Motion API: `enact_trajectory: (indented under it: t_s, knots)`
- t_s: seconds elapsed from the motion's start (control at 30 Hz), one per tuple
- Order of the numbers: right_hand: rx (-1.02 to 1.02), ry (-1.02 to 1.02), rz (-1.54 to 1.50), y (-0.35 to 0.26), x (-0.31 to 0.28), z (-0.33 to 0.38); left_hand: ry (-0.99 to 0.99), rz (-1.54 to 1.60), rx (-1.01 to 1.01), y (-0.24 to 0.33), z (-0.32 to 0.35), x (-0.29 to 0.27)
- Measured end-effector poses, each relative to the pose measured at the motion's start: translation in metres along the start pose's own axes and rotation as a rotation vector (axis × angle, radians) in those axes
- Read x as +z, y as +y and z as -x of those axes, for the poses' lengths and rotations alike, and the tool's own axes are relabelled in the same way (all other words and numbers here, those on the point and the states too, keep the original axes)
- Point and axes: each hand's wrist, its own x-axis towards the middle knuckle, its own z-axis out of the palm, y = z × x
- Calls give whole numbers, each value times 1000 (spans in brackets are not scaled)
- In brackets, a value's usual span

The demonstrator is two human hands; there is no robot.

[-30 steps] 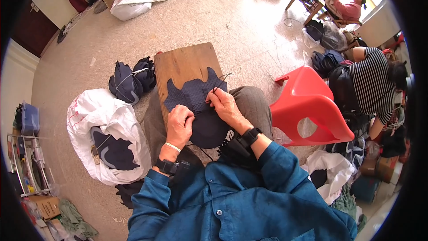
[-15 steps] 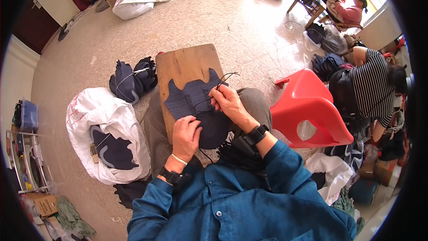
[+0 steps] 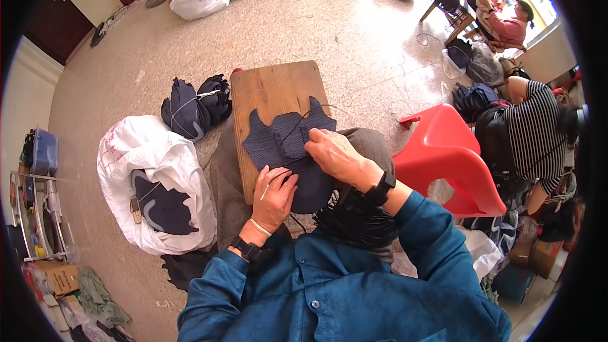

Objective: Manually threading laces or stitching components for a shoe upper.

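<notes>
A navy woven shoe upper (image 3: 269,142) lies on a wooden board (image 3: 278,85) across my lap, its two pointed ends facing away. A thin dark lace (image 3: 292,128) loops over its middle. My left hand (image 3: 273,196) presses the near left edge of the upper, fingers bent and closed on it, with dark cord by the fingertips. Over the right side, my right hand (image 3: 335,157) is closed in a pinch at the lace; the fingertips partly hide what they grip. A bundle of black laces (image 3: 361,221) lies by my right thigh.
Left of me stands a white sack (image 3: 117,145) holding dark pieces, with tied navy bundles (image 3: 187,111) beyond it. A red plastic stool (image 3: 443,152) is close on the right. A person in a striped top (image 3: 535,130) bends beyond it; another sits far right.
My right hand has drawn the lace down against the upper, and its loose end no longer stands up above the hand. My left fingers have shifted slightly on the near edge.
</notes>
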Motion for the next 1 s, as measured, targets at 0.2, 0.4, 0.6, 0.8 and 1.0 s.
enact_trajectory:
  t_s: [0.2,0.4,0.6,0.8,1.0]
  knots:
    - [-7,-55,55,7,0,-4,-40,-5,-16,1,-1,0]
    - [5,-19,62,11,14,-3,-44,-8,-30,2,-2,-1]
    - [159,12,-25,7,12,-8,-29,18,-23,1,-1,1]
    - [245,104,11,9,22,-14,-26,-3,-23,0,1,1]
    - [91,186,-238,13,22,-2,-14,21,-98,9,-6,-4]
